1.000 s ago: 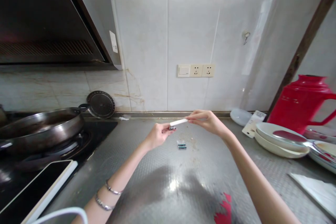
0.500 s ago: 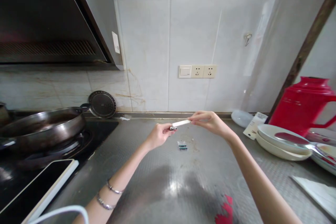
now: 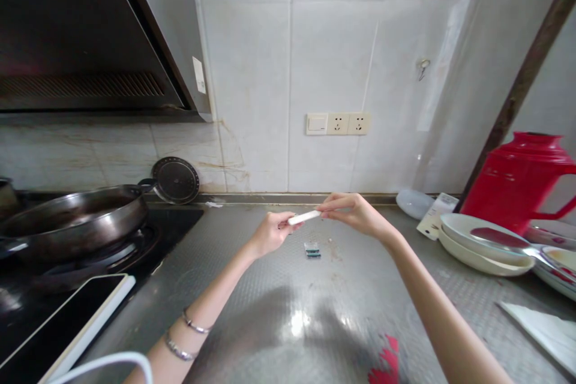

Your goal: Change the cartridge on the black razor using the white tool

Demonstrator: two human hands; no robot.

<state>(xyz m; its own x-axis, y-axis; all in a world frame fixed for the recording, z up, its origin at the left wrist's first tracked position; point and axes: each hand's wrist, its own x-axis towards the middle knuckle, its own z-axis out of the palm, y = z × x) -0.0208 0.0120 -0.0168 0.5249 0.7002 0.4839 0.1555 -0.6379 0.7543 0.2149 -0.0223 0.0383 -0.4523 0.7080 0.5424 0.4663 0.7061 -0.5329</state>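
Above the metal counter, a small white bar (image 3: 304, 217), its exact kind not clear, spans the gap between my two hands. My left hand (image 3: 270, 233) is closed, with thumb and fingertips at the bar's left end. The right end is pinched by my right hand (image 3: 353, 212), its fingers pressed together. Below the bar, a small clear-and-teal item (image 3: 312, 250) lies on the counter; it is too small to name.
A steel pan (image 3: 76, 222) sits on the stove at left, with a phone-like device (image 3: 67, 324) nearer me. To the right are stacked plates (image 3: 488, 246), a red thermos jug (image 3: 510, 177) and a white sheet (image 3: 544, 333). A red patch (image 3: 386, 363) marks the near counter.
The white bar and my right hand have shifted slightly left and down. A small silvery item seen at my left fingertips before no longer shows, with the bar now over that spot.
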